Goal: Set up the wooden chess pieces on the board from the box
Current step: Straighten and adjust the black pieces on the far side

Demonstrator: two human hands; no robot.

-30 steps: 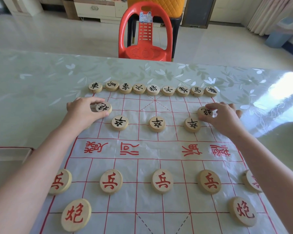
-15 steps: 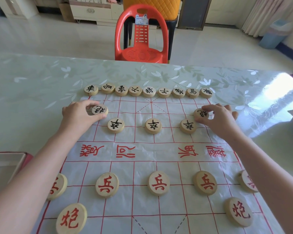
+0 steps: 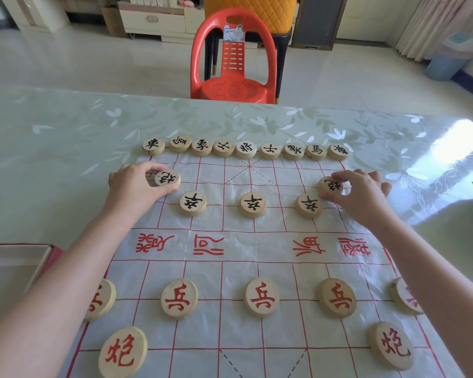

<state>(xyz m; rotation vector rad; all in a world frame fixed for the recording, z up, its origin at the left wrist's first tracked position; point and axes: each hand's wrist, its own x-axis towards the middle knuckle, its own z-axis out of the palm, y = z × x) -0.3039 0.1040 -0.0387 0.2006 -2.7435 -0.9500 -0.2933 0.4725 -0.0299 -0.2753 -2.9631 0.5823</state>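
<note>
**Sam:** What do the pieces look like from the head view?

**Mia:** They are round, flat wooden discs, pale and smooth, with a sign on top. Round means they have no long side. They lie sign up.

**Sam:** Which way do the signs point?

**Mia:** The back row (image 3: 246,149) has black signs, upside down to the person. They read from the red plastic chair (image 3: 232,58). The red pieces (image 3: 261,297) read the right way up.

**Sam:** And the board (image 3: 238,246)?

**Mia:** It is a thin, shiny, crinkly sheet with red lines. It lies on a glossy table (image 3: 66,148) with leaf shapes.

**Sam:** What about the hands?

**Mia:** The left hand (image 3: 133,186) pinches the left piece (image 3: 167,178) by its rim, on the board's far left. The right hand (image 3: 358,192) curls its fingers round the right piece (image 3: 330,185) at the far right. That piece is just beside a black soldier (image 3: 309,205).

**Sam:** Where is the box (image 3: 17,257)?

**Mia:** It is at the left edge, flat, with a red side.
</note>
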